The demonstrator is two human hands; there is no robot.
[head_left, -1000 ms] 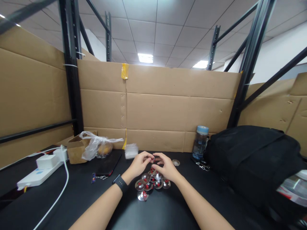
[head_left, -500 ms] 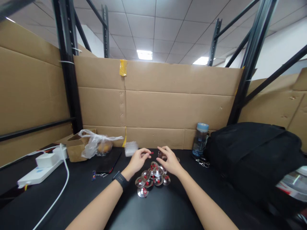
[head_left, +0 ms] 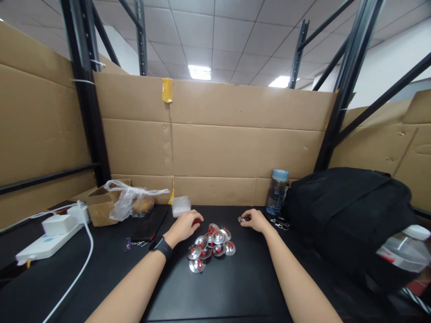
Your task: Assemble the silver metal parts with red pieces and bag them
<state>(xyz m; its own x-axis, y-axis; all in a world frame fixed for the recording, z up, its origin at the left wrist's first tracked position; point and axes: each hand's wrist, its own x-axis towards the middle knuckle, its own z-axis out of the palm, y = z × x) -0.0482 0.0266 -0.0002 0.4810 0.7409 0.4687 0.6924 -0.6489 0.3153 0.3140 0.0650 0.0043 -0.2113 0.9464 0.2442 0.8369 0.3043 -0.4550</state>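
Observation:
A heap of small silver finger cymbals point(head_left: 218, 237) with red cord loops lies on the black table between my forearms. My left hand point(head_left: 183, 227), with a dark watch on its wrist, is curled closed just left of and behind the heap. A bit of red cord point(head_left: 197, 220) shows at its fingertips; whether anything more is inside is hidden. To the right of the heap, my right hand point(head_left: 256, 220) pinches a single finger cymbal point(head_left: 241, 219) low at the tabletop. That cymbal is partly covered by the fingers.
Behind my left hand sit a clear plastic packet point(head_left: 181, 206) and a black pouch point(head_left: 150, 225). A bagged fruit point(head_left: 143, 205), a cardboard box point(head_left: 103, 211) and a white power strip point(head_left: 50, 244) are at left. A water bottle point(head_left: 277, 193) and black backpack point(head_left: 346, 215) stand at right.
My hands have moved apart: the right one has gone right and down to the table with the cymbal, the left one slightly left. The view has shifted a little.

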